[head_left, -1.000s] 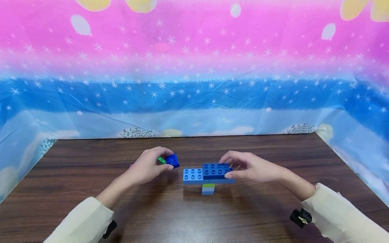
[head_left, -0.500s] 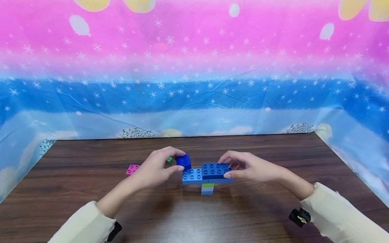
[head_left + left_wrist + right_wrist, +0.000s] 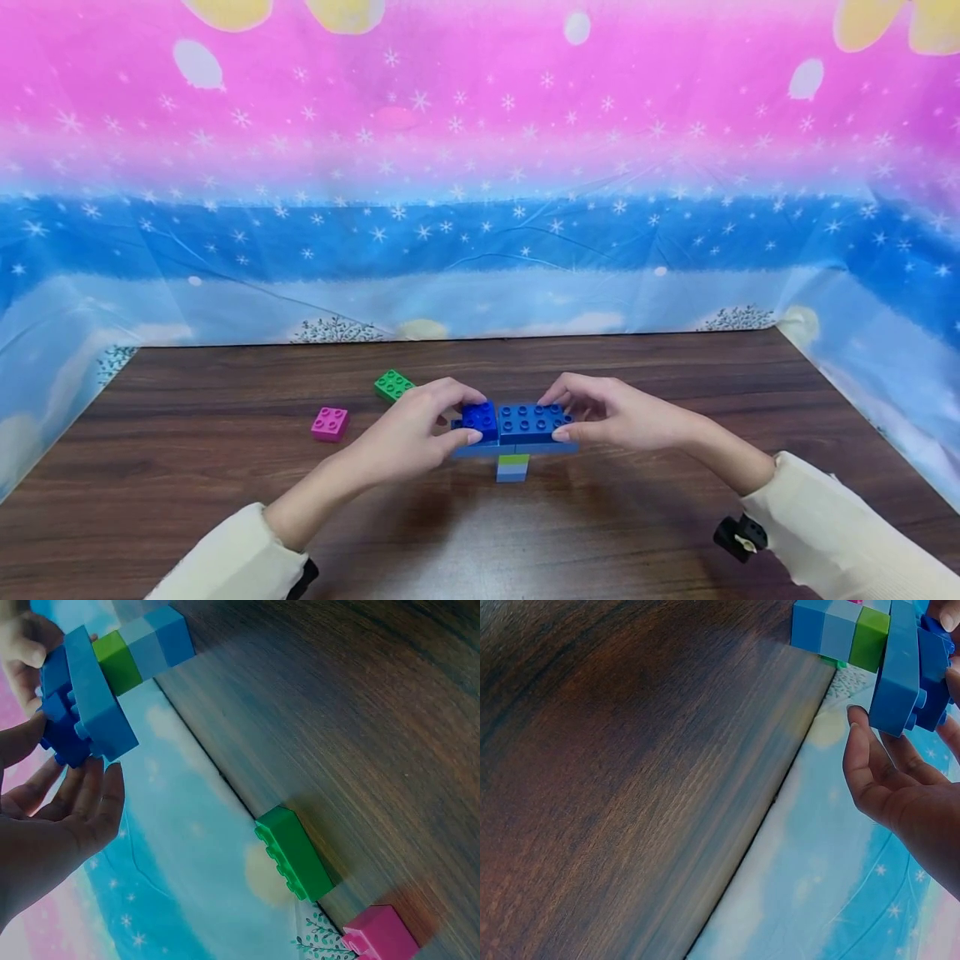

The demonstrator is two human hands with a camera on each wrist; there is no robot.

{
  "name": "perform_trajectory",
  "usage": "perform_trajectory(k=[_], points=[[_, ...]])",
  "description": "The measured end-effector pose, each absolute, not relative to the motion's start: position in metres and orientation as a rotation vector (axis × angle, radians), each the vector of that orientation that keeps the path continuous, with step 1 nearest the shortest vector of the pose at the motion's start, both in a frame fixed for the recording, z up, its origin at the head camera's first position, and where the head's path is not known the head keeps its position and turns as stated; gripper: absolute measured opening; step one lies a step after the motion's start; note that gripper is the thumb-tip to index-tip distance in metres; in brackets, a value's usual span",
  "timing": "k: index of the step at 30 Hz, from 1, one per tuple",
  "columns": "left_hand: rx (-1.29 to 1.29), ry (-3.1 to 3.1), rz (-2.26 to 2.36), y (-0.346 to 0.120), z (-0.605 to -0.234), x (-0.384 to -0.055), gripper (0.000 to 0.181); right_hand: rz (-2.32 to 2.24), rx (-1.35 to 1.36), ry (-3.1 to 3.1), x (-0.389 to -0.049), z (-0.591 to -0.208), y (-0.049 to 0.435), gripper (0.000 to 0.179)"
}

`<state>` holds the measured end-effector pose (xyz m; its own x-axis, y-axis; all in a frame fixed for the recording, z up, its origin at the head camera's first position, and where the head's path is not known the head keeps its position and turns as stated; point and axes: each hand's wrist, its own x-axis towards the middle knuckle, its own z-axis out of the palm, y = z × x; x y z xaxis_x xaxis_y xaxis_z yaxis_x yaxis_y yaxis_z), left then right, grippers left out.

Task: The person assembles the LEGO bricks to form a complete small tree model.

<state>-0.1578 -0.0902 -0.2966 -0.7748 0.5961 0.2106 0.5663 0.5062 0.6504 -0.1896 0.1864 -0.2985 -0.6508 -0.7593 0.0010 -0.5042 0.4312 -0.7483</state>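
Note:
In the head view, my left hand [image 3: 420,427] pinches a small dark blue 2x2 brick [image 3: 482,418] between thumb and fingers. This brick is down on the light blue layer [image 3: 543,448] of a T-shaped stack, beside a longer blue brick [image 3: 527,423]. Whether its studs are fully pressed in, I cannot tell. My right hand [image 3: 626,414] grips the right end of the longer brick, thumb in front and fingers behind. Under the layer stands a narrow column with a lime green brick [image 3: 118,661] above paler blue ones [image 3: 157,637], clear in the left wrist view.
On the brown wooden table [image 3: 360,533], a pink 2x2 brick [image 3: 330,423] lies to the left. A green brick [image 3: 393,385] sits farther back, behind my left hand. A patterned pink and blue cloth [image 3: 480,208] hangs along the table's back edge.
My left hand has carried the small dark blue brick rightward and down onto the stack, against the longer brick. The pink and green bricks have come into full view. My right hand stays put.

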Motion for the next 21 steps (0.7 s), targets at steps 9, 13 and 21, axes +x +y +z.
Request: perform_trajectory(k=[9, 13, 21], points=[[1.049, 2.705, 1.125, -0.088, -0.3, -0.159, 0.029, -1.047, -1.082, 2.361, -0.19, -0.299, 0.186, 0.027], [1.019, 2.665, 1.169, -0.088, -0.302, -0.16, 0.028, -1.041, -1.081, 2.367, -0.19, -0.298, 0.186, 0.028], [1.018, 2.627, 1.204, -0.089, -0.309, -0.162, 0.027, -1.045, -1.087, 2.369, -0.189, -0.298, 0.186, 0.027]])
